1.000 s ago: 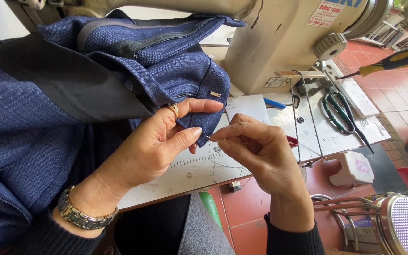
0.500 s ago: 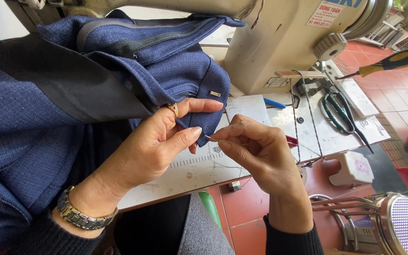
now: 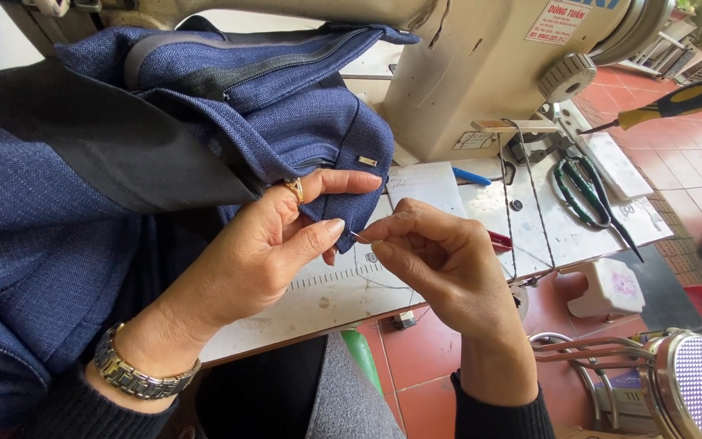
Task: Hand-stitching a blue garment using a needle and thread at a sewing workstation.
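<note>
Almost nothing has shifted over the last second: both hands sit where they were in the two earlier views, with only the smallest drift of the fingertips, so the work is held at one fine, steady point instead of moving along. The left hand point(image 3: 266, 244), wearing a gold ring and a silver metal wristwatch point(image 3: 140, 375), is closed on a fold of the dark blue woven garment point(image 3: 123, 162), thumb under and forefinger over, pinching the corner that carries a small metal hook plate point(image 3: 367, 161). The right hand point(image 3: 448, 260) is drawn narrow, thumb and forefinger nipped on a thin steel needle point(image 3: 359, 237) whose tip meets the cloth edge just beside the left thumb; whether any thread trails from it I cannot tell. The garment is bunched over the left end of the white sewing table point(image 3: 351, 293) and spills toward the person's lap, with its grey zip band lying up under the arm of the cream industrial sewing machine point(image 3: 481, 81). Toward the table's right end lie green-handled scissors point(image 3: 582, 191), well apart from the hands, with a blue pen point(image 3: 473, 176) nearer the machine's base.
</note>
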